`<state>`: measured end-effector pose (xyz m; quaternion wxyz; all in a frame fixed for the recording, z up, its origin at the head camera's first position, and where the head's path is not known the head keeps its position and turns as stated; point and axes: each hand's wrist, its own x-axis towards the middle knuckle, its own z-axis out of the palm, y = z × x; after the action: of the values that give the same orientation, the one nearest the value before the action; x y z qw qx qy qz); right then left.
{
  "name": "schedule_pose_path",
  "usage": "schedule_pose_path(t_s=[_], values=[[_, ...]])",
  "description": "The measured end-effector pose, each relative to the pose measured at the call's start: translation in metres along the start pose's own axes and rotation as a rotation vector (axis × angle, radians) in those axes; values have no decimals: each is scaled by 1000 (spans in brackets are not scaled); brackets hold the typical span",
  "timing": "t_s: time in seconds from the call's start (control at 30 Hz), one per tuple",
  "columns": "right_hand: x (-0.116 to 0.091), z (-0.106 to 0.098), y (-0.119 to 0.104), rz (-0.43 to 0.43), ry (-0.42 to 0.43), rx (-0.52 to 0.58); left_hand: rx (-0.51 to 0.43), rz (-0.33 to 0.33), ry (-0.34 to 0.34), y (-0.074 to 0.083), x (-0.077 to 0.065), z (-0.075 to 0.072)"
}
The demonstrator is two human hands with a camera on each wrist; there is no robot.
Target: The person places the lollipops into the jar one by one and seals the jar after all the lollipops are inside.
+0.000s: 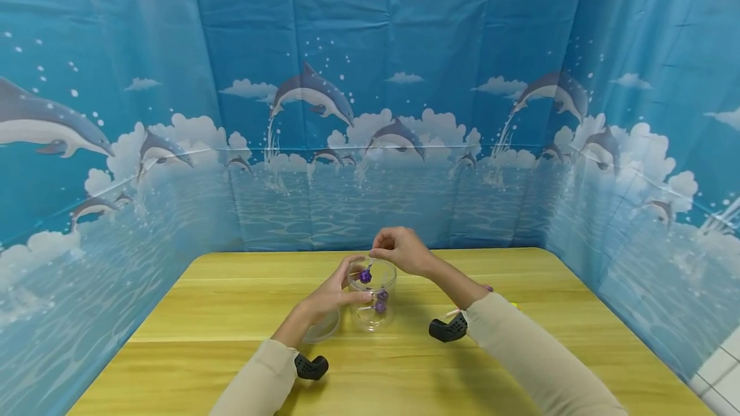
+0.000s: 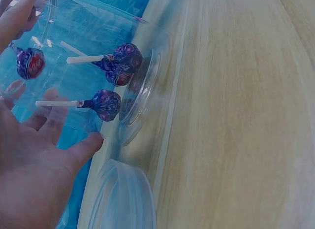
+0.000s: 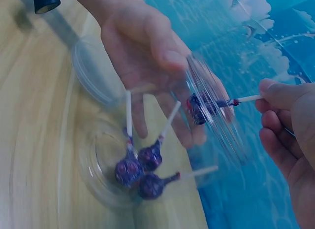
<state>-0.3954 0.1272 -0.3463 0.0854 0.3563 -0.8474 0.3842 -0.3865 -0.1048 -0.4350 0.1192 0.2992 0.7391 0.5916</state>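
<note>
A clear plastic jar point(image 1: 372, 325) stands upright on the table, with my left hand point(image 1: 326, 299) gripping its side, fingers and thumb spread round the wall. My right hand point(image 1: 401, 251) is above the rim and pinches the white stick of a purple-wrapped lollipop point(image 3: 199, 109) between thumb and fingertips. This lollipop hangs head down, its wrapped head inside the jar's mouth. Several more purple lollipops point(image 3: 129, 171) lie at the bottom of the jar, sticks pointing various ways. Beside the jar, below my left wrist, lies a round clear lid point(image 1: 322, 329).
Past my right forearm, partly hidden by the sleeve, lie a pale stick point(image 1: 453, 313), a small pinkish thing point(image 1: 488, 287) and a bit of yellow point(image 1: 514, 304). The wooden table point(image 1: 231, 287) meets a blue dolphin-print curtain point(image 1: 347, 198) behind.
</note>
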Motion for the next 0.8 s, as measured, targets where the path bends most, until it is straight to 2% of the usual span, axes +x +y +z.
schedule_pose_path(t_s=[0.37,0.53,0.8], values=[[11,29,-10,-64,-143,-30,-33,-22,-6,2,-2,0],[11,35,-8,-92,-138,-57,-28,-20,-16,1,-1,-1],[8,29,-9,-105,-147,-55,-26,-36,-13,4,-2,0]])
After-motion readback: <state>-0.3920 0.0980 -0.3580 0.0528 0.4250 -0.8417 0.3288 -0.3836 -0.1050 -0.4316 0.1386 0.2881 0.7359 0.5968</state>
